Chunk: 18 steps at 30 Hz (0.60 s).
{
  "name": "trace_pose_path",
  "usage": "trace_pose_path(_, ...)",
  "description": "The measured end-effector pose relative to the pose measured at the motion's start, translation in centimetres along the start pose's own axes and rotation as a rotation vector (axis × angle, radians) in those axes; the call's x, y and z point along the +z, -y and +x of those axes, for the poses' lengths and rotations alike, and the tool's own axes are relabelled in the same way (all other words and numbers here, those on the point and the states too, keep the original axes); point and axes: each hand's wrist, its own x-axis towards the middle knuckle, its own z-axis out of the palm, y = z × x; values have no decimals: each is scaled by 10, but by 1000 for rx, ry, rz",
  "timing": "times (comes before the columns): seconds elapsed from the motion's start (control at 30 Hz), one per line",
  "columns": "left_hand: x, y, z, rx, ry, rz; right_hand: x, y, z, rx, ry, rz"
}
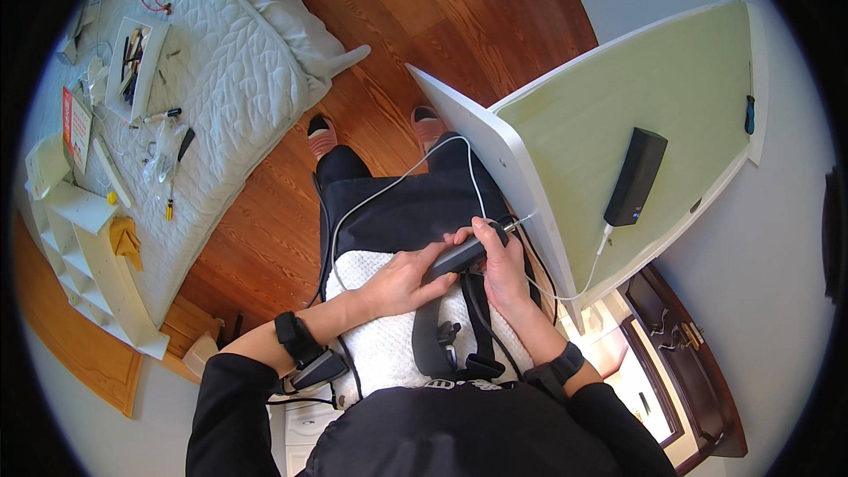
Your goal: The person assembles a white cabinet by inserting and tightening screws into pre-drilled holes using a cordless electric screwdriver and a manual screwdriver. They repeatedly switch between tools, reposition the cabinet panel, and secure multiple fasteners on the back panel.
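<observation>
Both my hands are over my lap, holding a dark grey, elongated handheld device (459,255) with a short metallic end by my right thumb. My left hand (402,283) lies along its near left part, fingers closed over it. My right hand (503,272) wraps the other end, thumb on top. What the device is exactly, I cannot make out. A white cable (380,190) loops over my dark trousers beside it. To the right, a black power bank (636,177) lies on a green-topped white table (556,115), with a white cable plugged into its lower end.
On the left is a bed with a white quilted cover (238,79). It bears a white box of tools (152,44), a yellow-handled screwdriver (170,208) and a white compartment organizer (84,238). A blue-handled tool (750,115) lies at the table's far right edge. Wooden floor (380,0) stretches between.
</observation>
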Motion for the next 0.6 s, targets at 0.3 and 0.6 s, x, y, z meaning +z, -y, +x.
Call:
trace_pose_path(0.3, -3, 0, 1, -49, 30, 48, -1, 1, 1, 1, 39, 3)
trace_pose_path(0.6, 5, -2, -1, -49, -80, 99, -5, 2, 2, 39, 92, 4)
